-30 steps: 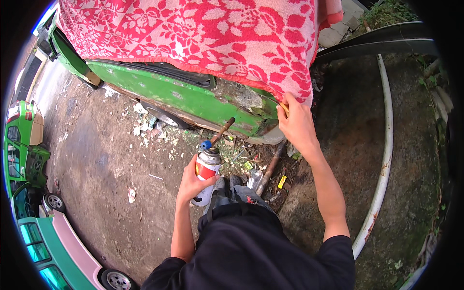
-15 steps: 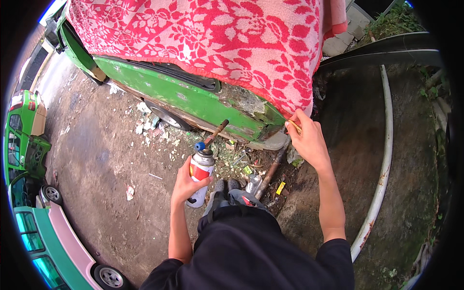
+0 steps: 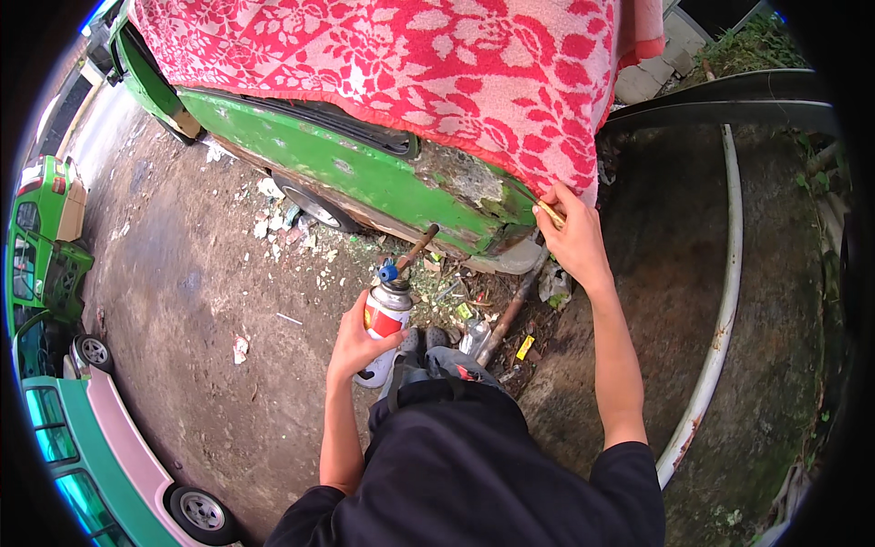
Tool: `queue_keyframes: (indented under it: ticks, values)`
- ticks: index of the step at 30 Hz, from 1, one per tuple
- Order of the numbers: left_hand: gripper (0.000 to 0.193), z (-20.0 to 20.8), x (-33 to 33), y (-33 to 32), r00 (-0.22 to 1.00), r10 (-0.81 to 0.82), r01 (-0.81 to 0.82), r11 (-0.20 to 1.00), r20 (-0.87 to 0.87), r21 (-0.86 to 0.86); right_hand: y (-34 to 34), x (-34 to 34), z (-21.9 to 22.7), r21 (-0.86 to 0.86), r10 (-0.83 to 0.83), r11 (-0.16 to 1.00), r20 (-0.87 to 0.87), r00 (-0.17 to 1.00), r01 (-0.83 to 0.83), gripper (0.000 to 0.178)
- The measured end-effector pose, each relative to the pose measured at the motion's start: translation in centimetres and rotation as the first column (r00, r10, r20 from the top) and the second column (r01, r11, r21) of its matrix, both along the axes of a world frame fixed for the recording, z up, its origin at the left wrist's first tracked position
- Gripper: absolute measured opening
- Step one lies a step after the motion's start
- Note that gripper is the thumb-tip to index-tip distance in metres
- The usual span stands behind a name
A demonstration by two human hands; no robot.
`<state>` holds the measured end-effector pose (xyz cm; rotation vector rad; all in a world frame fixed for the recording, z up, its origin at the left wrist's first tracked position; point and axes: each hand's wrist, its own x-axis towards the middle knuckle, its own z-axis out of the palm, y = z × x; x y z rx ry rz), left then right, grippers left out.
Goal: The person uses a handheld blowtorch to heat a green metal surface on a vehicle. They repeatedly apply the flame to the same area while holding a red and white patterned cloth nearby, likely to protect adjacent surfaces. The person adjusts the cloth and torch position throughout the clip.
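Observation:
My left hand [image 3: 354,342] is wrapped round the canister of a gas blowtorch [image 3: 386,321], white and red with a blue knob and a rusty burner tube pointing up toward the car. No flame can be made out. My right hand [image 3: 580,242] pinches a thin tool with a yellowish handle [image 3: 552,215]. Its tip meets or nearly meets the corner of the green car body [image 3: 301,146], where paint is stripped and scorched; its exact kind is unclear. A red and pink flowered blanket [image 3: 392,55] drapes over the car, its edge just above my right hand.
Paint flakes and litter [image 3: 342,264] lie below the car, beside its wheel [image 3: 314,208]. A wooden pole [image 3: 510,319] slants across the ground near my feet. A long white pipe [image 3: 729,273] curves along the right. Another green car [image 3: 41,246] and a teal and pink vehicle [image 3: 128,438] stand left.
My right hand has shifted slightly, and the tool in it now points up and left at the car's corner. The blowtorch stays in my left hand, a little lower against the car.

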<state>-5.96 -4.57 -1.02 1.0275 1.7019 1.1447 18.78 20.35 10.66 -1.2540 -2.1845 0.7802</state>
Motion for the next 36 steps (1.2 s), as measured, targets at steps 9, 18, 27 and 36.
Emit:
queue_keyframes:
  ticks: [9,18,27,36]
  values:
    - [0.063,0.1,0.3,0.5,0.999,0.027,-0.026,1.000,-0.029,0.016,-0.7,1.0,-4.1,0.231,0.057,0.972,-0.068,0.996,-0.040,0.021]
    - [0.062,0.3,0.5,1.1,1.000,0.024,-0.024,1.000,-0.019,0.013,-1.7,0.0,-5.6,0.214,-0.005,0.977,-0.039,0.999,0.013,0.023]
    - [0.059,0.5,0.2,1.9,0.999,0.030,-0.030,0.999,0.025,0.011,-0.5,1.1,-7.6,0.293,0.047,0.956,-0.106,0.993,-0.014,0.022]
    - [0.061,0.5,-0.1,2.0,0.999,-0.030,0.030,1.000,-0.023,-0.005,0.3,1.7,-8.2,0.299,0.115,0.951,-0.103,0.988,-0.079,0.026]
